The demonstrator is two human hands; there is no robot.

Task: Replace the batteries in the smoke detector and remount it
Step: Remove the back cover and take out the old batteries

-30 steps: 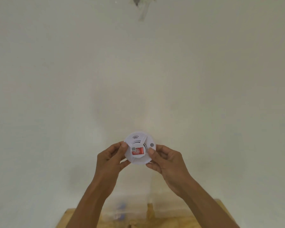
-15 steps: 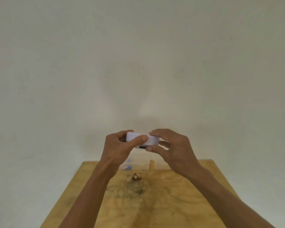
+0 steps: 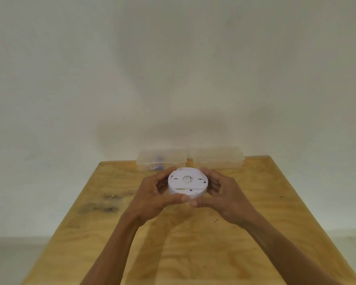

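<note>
Both hands are clamped on the white round smoke detector (image 3: 187, 184), which sits at the centre of the view, above the far half of the wooden worktop (image 3: 193, 243); whether it touches the wood cannot be told. The left hand (image 3: 154, 199) cups its rim from 9 o'clock, the right hand (image 3: 224, 197) from 3 o'clock, and the thumbs nearly meet at 6 o'clock. Its flat back faces up. At 12 o'clock from the detector, two clear plastic boxes stand side by side at the worktop's far edge: the left box (image 3: 161, 159) holds small blue items, the right box (image 3: 218, 158) looks blurred.
</note>
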